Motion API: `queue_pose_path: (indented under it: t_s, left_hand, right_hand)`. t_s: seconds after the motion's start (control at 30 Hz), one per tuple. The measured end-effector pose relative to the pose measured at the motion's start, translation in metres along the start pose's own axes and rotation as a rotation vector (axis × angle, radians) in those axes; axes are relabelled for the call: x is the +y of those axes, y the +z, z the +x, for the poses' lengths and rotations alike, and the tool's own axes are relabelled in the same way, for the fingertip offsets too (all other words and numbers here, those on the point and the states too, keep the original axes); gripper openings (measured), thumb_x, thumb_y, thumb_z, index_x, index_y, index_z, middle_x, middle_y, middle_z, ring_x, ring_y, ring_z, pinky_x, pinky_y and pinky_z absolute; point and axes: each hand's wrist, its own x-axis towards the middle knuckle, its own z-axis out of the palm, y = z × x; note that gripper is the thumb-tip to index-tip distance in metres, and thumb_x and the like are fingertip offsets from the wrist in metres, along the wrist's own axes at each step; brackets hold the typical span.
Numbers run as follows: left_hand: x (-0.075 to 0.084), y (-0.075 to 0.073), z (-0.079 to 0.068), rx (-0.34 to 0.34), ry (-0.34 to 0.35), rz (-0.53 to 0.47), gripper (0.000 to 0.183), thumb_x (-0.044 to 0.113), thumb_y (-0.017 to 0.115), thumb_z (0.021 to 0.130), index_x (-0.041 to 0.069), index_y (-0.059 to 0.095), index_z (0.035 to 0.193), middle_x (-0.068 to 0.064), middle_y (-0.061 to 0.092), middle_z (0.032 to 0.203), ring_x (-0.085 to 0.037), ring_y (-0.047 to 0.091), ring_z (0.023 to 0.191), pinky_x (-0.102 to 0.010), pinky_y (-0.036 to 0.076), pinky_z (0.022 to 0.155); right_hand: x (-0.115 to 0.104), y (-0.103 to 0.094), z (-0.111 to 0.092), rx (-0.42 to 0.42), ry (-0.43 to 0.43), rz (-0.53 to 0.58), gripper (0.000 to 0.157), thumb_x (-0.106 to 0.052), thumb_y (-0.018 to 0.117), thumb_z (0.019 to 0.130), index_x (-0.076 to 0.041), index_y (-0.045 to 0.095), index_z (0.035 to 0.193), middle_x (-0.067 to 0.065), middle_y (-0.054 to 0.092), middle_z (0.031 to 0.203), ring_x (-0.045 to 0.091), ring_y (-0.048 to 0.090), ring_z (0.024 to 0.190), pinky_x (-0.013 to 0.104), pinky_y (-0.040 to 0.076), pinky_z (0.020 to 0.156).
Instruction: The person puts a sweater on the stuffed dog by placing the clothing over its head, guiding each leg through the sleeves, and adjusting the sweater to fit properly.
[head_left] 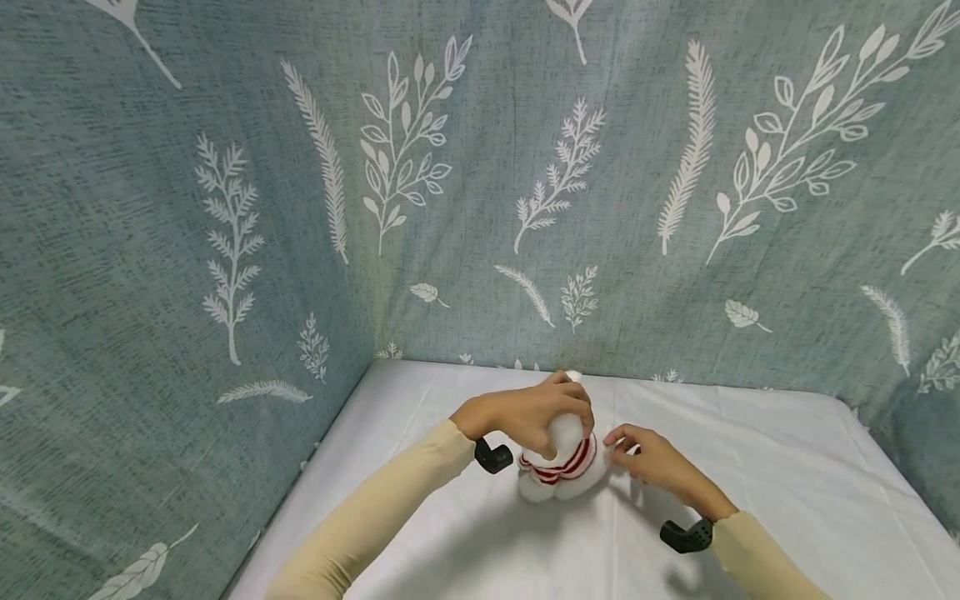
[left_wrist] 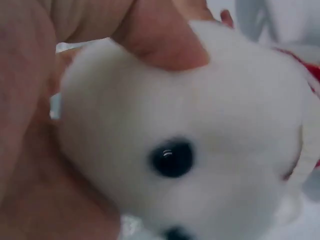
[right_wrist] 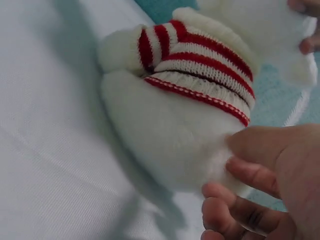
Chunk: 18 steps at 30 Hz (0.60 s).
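Note:
A white plush toy [head_left: 570, 468] in a red-and-white striped knit sweater [right_wrist: 205, 65] is on the white-covered table. My left hand [head_left: 551, 410] grips its rounded head from above, fingers and thumb curled around it. A shiny black eye [left_wrist: 172, 157] faces the left wrist camera, with another dark spot at the lower edge of that view. At the toy's white furry lower body [right_wrist: 155, 130], my right hand [head_left: 651, 458] pinches the fur lightly between thumb and forefinger, other fingers curled. Fingers of the left hand show at the top right of the right wrist view.
The white tablecloth [head_left: 450, 533] spreads under the toy and both arms. Blue-green curtains [head_left: 480, 167] with white leaf patterns stand behind the table and along its left side. Black wrist devices [head_left: 492, 457] are on both wrists, below the cream sleeves [head_left: 382, 500].

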Motion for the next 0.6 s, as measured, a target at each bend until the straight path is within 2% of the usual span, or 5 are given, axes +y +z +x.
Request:
queue_pose_path:
  t_s: [0.13, 0.23, 0.33, 0.47, 0.6]
  left_hand:
    - [-0.005, 0.004, -0.005, -0.013, -0.09, 0.06, 0.052, 0.021, 0.073, 0.071, 0.031, 0.057, 0.119, 0.002, 0.038, 0.134, -0.019, 0.025, 0.124, -0.033, 0.038, 0.09]
    - [-0.008, 0.007, -0.007, 0.029, -0.192, 0.054, 0.057, 0.033, 0.072, 0.077, 0.03, 0.049, 0.129, -0.003, 0.034, 0.138, -0.023, 0.021, 0.131, -0.041, 0.037, 0.095]
    - [-0.011, 0.011, -0.008, 0.078, -0.281, 0.031, 0.066, 0.04, 0.073, 0.077, 0.026, 0.043, 0.135, -0.005, 0.036, 0.135, -0.025, 0.025, 0.129, -0.044, 0.036, 0.097]
    - [-0.012, 0.014, -0.011, 0.089, -0.372, 0.003, 0.077, 0.042, 0.08, 0.072, 0.024, 0.04, 0.136, -0.007, 0.039, 0.131, -0.024, 0.036, 0.118, -0.036, 0.043, 0.088]
    - [-0.011, 0.013, -0.013, 0.042, -0.425, -0.006, 0.091, 0.039, 0.087, 0.064, 0.026, 0.036, 0.138, -0.009, 0.042, 0.125, -0.026, 0.043, 0.106, -0.029, 0.047, 0.075]
  right_hand:
    - [-0.003, 0.001, 0.002, 0.012, 0.025, 0.017, 0.027, -0.038, 0.055, 0.097, -0.014, 0.062, 0.107, 0.013, 0.059, 0.093, 0.024, 0.053, 0.064, 0.034, 0.043, 0.053]
    - [-0.006, 0.004, 0.005, 0.012, 0.023, 0.014, 0.028, -0.039, 0.053, 0.097, -0.014, 0.062, 0.102, 0.012, 0.059, 0.091, 0.024, 0.052, 0.063, 0.033, 0.043, 0.053]
    - [-0.009, 0.007, 0.009, 0.018, 0.009, 0.011, 0.028, -0.04, 0.053, 0.097, -0.013, 0.061, 0.095, 0.013, 0.059, 0.086, 0.025, 0.053, 0.062, 0.032, 0.043, 0.051]
    - [-0.013, 0.011, 0.015, 0.04, -0.01, 0.008, 0.031, -0.042, 0.054, 0.096, -0.013, 0.062, 0.091, 0.014, 0.059, 0.081, 0.024, 0.052, 0.061, 0.031, 0.043, 0.051]
    - [-0.018, 0.014, 0.02, 0.066, -0.006, 0.015, 0.034, -0.044, 0.057, 0.094, -0.012, 0.063, 0.088, 0.012, 0.059, 0.077, 0.019, 0.05, 0.058, 0.031, 0.042, 0.051]
